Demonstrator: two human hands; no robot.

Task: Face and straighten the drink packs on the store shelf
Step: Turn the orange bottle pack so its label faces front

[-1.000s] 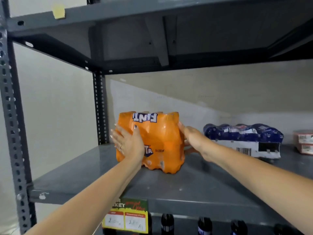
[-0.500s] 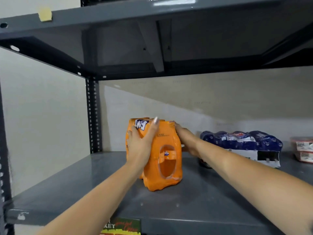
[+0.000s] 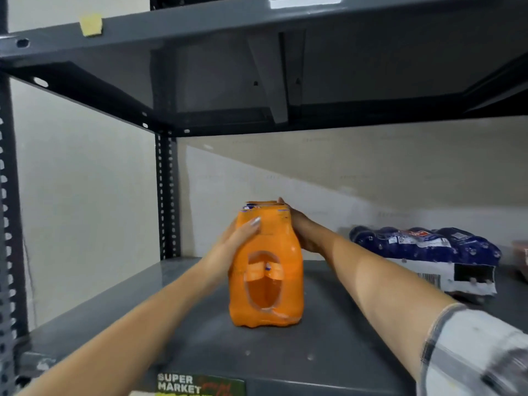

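Orange drink pack (image 3: 267,270) now stands upright near the middle of the shelf (image 3: 328,347), narrow end with the oval cut-out facing the front edge. A second ago its broad printed side faced the front; half a second ago it was part-turned. Pack also sits closer to the front edge than before.

Left hand (image 3: 237,241) pressed flat against the pack's left shoulder, fingers spread over the wrap, gripping the pack. A second ago this hand lay lower on the broad face.

Right hand (image 3: 300,228) clamps the pack's upper right side; fingers wrap behind the pack and are hidden, only the back of the hand and wrist show.

Blue drink pack (image 3: 425,252) lies on its side toward the right back of the shelf, well apart from the orange one, same place as earlier. Its near lower corner is partly covered by the right forearm.

Hard to read: print on the orange pack's top, blurred. Red item (image 3: 521,255) at the right edge is cut off by the frame. Price sign (image 3: 200,385) on the shelf's front edge shows "SUPER MARKET" only; the rest is cut off below. Plaid sleeve (image 3: 468,352) at bottom right is motion-blurred.
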